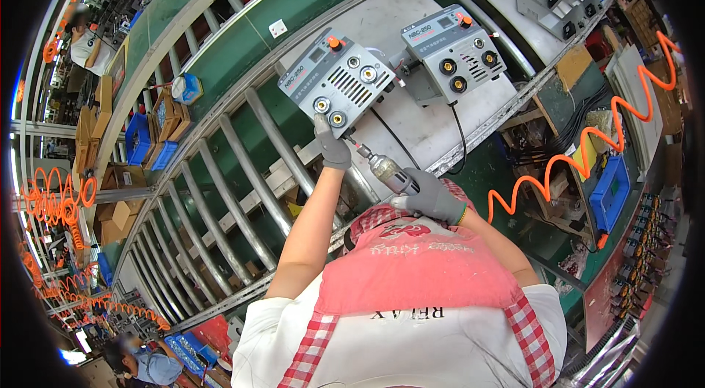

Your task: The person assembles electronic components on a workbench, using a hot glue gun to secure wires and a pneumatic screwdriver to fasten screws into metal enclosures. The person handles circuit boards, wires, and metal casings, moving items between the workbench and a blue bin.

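Note:
Two grey welding machines with knobs, vents and round brass sockets stand on a pale board. My left hand [333,145], in a grey glove, grips the near lower corner of the left welding machine [339,76], fingers together against its edge. In my right hand [438,200], also gloved, is a power screwdriver [389,171]. Its bit points up and left to the same machine's lower edge, close beside my left hand. Whether the tip touches a screw is too small to tell. The right welding machine [454,54] stands apart from both hands, a black cable hanging from it.
A roller conveyor [242,167] runs off to the lower left. Grey metal panels [547,2] lie on the board at the far right. An orange coiled hose [580,160] hangs at the right, near a blue bin [609,193]. Other people work at the left.

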{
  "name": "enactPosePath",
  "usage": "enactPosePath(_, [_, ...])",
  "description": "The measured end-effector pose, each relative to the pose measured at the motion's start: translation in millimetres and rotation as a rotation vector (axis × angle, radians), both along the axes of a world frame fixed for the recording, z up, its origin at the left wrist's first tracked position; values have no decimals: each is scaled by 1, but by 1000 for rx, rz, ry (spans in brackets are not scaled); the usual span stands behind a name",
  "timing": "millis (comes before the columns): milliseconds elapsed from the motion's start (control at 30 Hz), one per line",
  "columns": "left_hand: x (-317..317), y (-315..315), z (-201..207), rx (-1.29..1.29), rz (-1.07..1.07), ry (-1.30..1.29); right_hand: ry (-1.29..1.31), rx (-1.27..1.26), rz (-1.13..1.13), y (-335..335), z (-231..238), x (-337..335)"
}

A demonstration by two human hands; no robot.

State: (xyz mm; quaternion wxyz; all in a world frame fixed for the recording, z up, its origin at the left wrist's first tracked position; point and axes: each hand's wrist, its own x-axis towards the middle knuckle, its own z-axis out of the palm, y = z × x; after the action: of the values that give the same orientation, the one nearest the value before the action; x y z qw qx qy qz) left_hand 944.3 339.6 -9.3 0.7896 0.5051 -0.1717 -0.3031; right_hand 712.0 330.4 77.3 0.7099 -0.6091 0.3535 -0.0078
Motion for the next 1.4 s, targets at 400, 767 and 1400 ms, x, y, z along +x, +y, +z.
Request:
enactPosePath(400, [3,-5,-10,-74,57,81,-83,-195,102,-9,-29,-6])
enactPosePath(767, [19,68,-128,543,50,-88,-46,-147,51,-17,-8,-67])
enactPosePath(1400, [-95,12,28,43,-484,520,119,-131,170,-53,-5,-95])
